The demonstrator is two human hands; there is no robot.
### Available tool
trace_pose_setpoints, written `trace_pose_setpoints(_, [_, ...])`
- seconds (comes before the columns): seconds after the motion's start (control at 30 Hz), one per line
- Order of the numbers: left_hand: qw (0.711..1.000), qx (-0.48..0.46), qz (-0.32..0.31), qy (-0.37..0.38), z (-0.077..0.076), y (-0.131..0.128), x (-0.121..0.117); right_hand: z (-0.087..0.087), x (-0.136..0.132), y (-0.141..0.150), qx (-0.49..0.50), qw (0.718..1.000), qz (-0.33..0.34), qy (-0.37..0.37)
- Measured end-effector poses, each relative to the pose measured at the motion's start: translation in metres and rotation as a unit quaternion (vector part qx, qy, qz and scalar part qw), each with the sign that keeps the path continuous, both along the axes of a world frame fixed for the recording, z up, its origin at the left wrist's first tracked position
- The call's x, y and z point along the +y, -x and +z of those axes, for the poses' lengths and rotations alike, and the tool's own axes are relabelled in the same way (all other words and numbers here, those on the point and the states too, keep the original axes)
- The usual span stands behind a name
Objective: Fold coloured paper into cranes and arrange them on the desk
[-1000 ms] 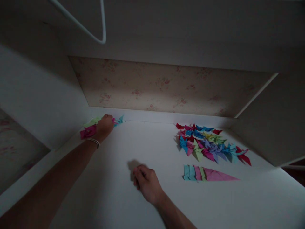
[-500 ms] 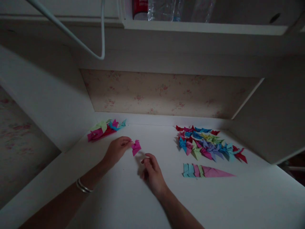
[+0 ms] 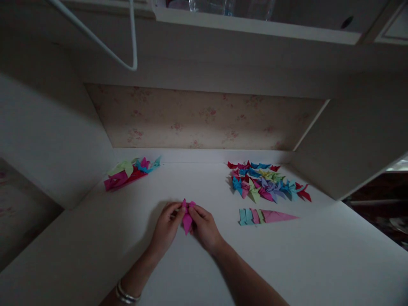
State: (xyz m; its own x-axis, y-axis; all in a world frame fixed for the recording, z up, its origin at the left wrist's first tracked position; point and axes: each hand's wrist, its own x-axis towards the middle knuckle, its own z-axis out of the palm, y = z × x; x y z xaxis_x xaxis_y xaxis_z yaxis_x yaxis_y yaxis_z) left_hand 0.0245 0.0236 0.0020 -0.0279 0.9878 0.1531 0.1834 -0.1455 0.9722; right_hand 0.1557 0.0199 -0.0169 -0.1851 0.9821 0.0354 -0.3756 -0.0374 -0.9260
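A bright pink folded paper piece (image 3: 187,220), with one long point facing me, is pinched between both hands low over the white table (image 3: 204,272). My left hand (image 3: 166,225) grips its left side with thumb and fingers. On its right side, my right hand (image 3: 205,225) is closed in the same way. The fingers partly cover the paper. Right of my hands lies a row of overlapping folded papers (image 3: 268,216) in light blue, pink and green, tapering to a point. Behind it sit several rows of folded paper cranes (image 3: 267,190) in mixed colours.
A small pile of folded papers (image 3: 119,179), pink, red, green and blue, lies at the back left. A low flowered wall panel (image 3: 204,121) closes the back. Overhead are a shelf edge (image 3: 255,30) and a bent white bar (image 3: 105,44).
My left hand has come from the back-left pile with a pink folded paper to the middle. My right hand has closed on the paper too. The view has shifted.
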Motion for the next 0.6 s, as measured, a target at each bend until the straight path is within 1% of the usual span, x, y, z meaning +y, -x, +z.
trace_pose_setpoints(0.1, [1.0,0.008,-0.019,-0.005,-0.001,0.001,0.0,0.002,0.0,0.0,0.006,1.0,-0.016,0.004])
trace_pose_setpoints(0.27, [0.998,-0.03,-0.045,0.045,0.006,0.0,-0.003,0.004,-0.004,-0.001,0.005,1.0,-0.019,0.016])
trace_pose_setpoints(0.4, [0.996,-0.039,-0.048,0.07,0.009,-0.001,-0.005,0.006,-0.008,0.0,-0.006,1.0,-0.013,0.016])
trace_pose_setpoints(0.6, [0.993,-0.053,-0.043,0.094,0.006,-0.001,-0.004,0.0,-0.007,0.0,-0.025,0.999,-0.021,0.021])
